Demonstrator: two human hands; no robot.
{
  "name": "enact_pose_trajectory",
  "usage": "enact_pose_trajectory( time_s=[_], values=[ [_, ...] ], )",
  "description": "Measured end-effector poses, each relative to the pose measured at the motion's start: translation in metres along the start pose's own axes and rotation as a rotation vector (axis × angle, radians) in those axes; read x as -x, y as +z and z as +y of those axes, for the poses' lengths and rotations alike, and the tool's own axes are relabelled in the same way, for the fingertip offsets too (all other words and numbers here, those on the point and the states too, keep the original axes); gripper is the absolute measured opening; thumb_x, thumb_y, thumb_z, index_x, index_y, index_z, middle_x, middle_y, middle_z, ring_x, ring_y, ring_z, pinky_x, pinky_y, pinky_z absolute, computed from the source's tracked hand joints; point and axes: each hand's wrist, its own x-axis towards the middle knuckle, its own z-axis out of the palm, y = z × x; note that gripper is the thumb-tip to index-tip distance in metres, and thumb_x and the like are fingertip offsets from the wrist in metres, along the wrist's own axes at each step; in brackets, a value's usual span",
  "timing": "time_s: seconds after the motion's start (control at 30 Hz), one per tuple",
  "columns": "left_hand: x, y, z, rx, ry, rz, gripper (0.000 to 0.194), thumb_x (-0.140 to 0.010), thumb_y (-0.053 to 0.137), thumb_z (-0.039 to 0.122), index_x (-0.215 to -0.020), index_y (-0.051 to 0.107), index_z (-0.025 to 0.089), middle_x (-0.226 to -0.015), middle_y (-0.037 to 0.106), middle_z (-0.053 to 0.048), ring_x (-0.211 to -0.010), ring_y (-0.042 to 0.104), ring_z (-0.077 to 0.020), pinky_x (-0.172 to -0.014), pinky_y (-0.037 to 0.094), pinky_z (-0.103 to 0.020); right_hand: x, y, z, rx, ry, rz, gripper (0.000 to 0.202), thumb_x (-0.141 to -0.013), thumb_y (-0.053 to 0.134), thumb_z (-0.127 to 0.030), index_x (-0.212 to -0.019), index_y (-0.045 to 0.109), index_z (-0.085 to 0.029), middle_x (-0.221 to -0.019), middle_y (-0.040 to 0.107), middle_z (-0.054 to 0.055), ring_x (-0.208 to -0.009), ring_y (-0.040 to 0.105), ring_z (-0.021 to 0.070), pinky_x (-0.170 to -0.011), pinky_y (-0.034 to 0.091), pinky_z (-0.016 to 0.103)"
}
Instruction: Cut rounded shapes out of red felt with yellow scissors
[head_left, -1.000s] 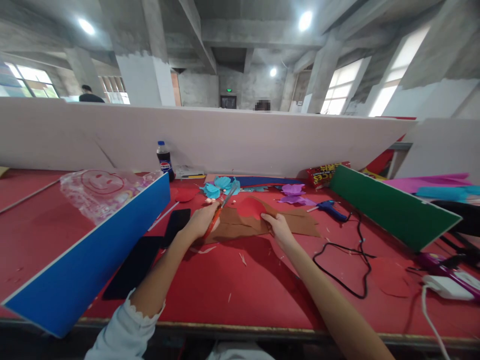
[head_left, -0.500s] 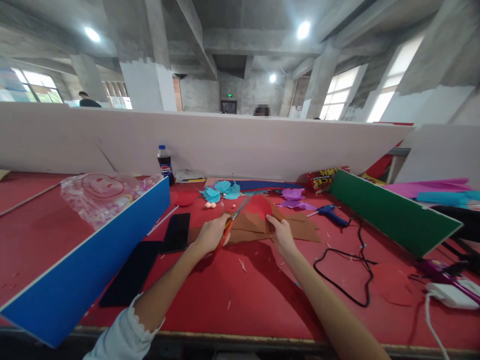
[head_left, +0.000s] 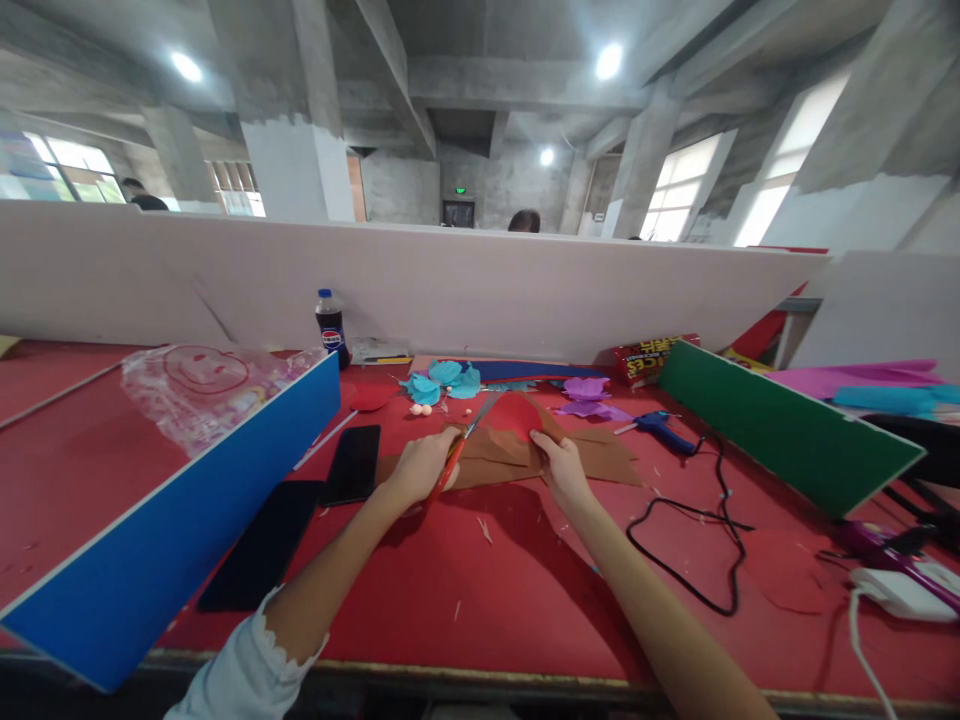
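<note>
My left hand (head_left: 425, 468) is closed round the orange handles of a pair of scissors (head_left: 450, 462), whose blades point up and away. My right hand (head_left: 559, 462) pinches the lower right edge of a red paper piece (head_left: 516, 412), just right of the blades. Brown paper sheets (head_left: 600, 455) lie under and around both hands on the red tabletop. Behind them are blue paper petals (head_left: 450, 378) and purple paper petals (head_left: 587, 392). Whether the blades touch the red paper I cannot tell.
A blue board (head_left: 187, 510) stands left, a green board (head_left: 780, 425) right. Left of my hands lie a phone (head_left: 354, 464) and a dark tablet (head_left: 262, 548). A cola bottle (head_left: 330, 328) stands behind. A blue glue gun (head_left: 664, 430) with a looping black cord (head_left: 679, 572) lies right.
The scissors look slightly more closed than before. Both hands stay in nearly the same place.
</note>
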Motion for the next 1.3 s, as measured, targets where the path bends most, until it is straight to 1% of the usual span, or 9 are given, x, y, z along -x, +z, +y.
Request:
enact_pose_trajectory(
  time_s=[0.13, 0.23, 0.37, 0.47, 0.67, 0.9, 1.07, 1.2, 1.3],
  values=[
    [-0.0009, -0.0006, -0.0028, 0.020, -0.010, -0.008, 0.041, -0.070, 0.046, 0.019, -0.110, 0.042, 0.025, -0.091, 0.062, -0.004, -0.088, 0.058, -0.0218, -0.070, 0.040, -0.027, 0.0013, 0.0001, -0.0013, 0.014, 0.006, -0.016, 0.024, -0.059, 0.065, -0.030, -0.080, 0.064, -0.017, -0.074, 0.066, 0.001, -0.065, 0.059, 0.0164, -0.061, 0.043, 0.026],
    [-0.0008, -0.0032, -0.0038, 0.024, -0.005, -0.017, 0.039, -0.070, 0.047, 0.019, -0.109, 0.044, 0.025, -0.089, 0.063, -0.004, -0.088, 0.058, -0.0217, -0.070, 0.040, -0.027, 0.0021, -0.0001, -0.0030, 0.035, 0.013, -0.025, 0.026, -0.059, 0.064, -0.032, -0.081, 0.064, -0.017, -0.074, 0.066, 0.001, -0.065, 0.059, 0.0169, -0.060, 0.044, 0.027],
    [-0.0004, -0.0060, -0.0048, 0.002, 0.003, -0.014, 0.034, -0.071, 0.047, 0.024, -0.105, 0.046, 0.026, -0.086, 0.064, -0.004, -0.082, 0.059, -0.0222, -0.066, 0.039, -0.027, 0.0017, -0.0016, -0.0048, 0.032, 0.000, 0.002, 0.027, -0.058, 0.065, -0.032, -0.079, 0.063, -0.016, -0.072, 0.066, 0.002, -0.065, 0.058, 0.0165, -0.061, 0.044, 0.027],
    [-0.0004, -0.0061, -0.0055, -0.013, 0.000, -0.013, 0.030, -0.072, 0.047, 0.026, -0.101, 0.048, 0.025, -0.083, 0.064, -0.004, -0.078, 0.060, -0.0218, -0.064, 0.038, -0.027, 0.0014, -0.0029, -0.0052, 0.022, -0.030, -0.009, 0.026, -0.058, 0.065, -0.030, -0.080, 0.063, -0.015, -0.074, 0.066, 0.002, -0.067, 0.058, 0.0156, -0.064, 0.043, 0.026],
    [-0.0016, -0.0033, -0.0073, -0.035, 0.010, 0.003, 0.029, -0.072, 0.045, 0.029, -0.101, 0.049, 0.026, -0.082, 0.064, -0.004, -0.076, 0.060, -0.0217, -0.063, 0.038, -0.027, 0.0003, -0.0033, -0.0036, 0.008, -0.010, -0.010, 0.027, -0.058, 0.066, -0.029, -0.080, 0.064, -0.014, -0.074, 0.066, 0.002, -0.066, 0.058, 0.0152, -0.063, 0.044, 0.026],
    [-0.0019, -0.0045, -0.0079, -0.035, -0.005, -0.025, 0.031, -0.074, 0.046, 0.033, -0.103, 0.050, 0.026, -0.086, 0.064, -0.004, -0.081, 0.060, -0.0214, -0.068, 0.039, -0.027, -0.0021, -0.0034, -0.0054, -0.002, -0.031, -0.021, 0.025, -0.057, 0.066, -0.027, -0.080, 0.065, -0.015, -0.074, 0.066, 0.001, -0.066, 0.058, 0.0134, -0.064, 0.044, 0.024],
    [-0.0018, -0.0056, -0.0085, -0.041, 0.000, -0.035, 0.028, -0.074, 0.046, 0.034, -0.101, 0.052, 0.025, -0.087, 0.064, -0.005, -0.083, 0.059, -0.0212, -0.070, 0.038, -0.027, -0.0021, -0.0047, -0.0062, 0.021, -0.033, -0.032, 0.025, -0.059, 0.065, -0.027, -0.082, 0.064, -0.016, -0.075, 0.066, 0.001, -0.067, 0.058, 0.0140, -0.065, 0.044, 0.025],
    [-0.0009, -0.0060, -0.0085, -0.075, 0.028, -0.023, 0.026, -0.077, 0.042, 0.040, -0.093, 0.053, 0.023, -0.082, 0.064, -0.006, -0.080, 0.059, -0.0214, -0.069, 0.038, -0.027, -0.0032, -0.0059, -0.0056, 0.042, -0.036, -0.024, 0.026, -0.059, 0.065, -0.027, -0.081, 0.064, -0.014, -0.073, 0.065, 0.001, -0.066, 0.058, 0.0138, -0.064, 0.044, 0.025],
    [-0.0007, -0.0065, -0.0080, -0.088, 0.046, -0.004, 0.028, -0.079, 0.038, 0.042, -0.093, 0.051, 0.021, -0.080, 0.064, -0.006, -0.080, 0.059, -0.0212, -0.067, 0.038, -0.028, -0.0038, -0.0064, -0.0057, 0.049, -0.030, -0.018, 0.025, -0.059, 0.065, -0.028, -0.079, 0.064, -0.014, -0.072, 0.065, 0.002, -0.063, 0.057, 0.0135, -0.062, 0.043, 0.025]
  ],
)
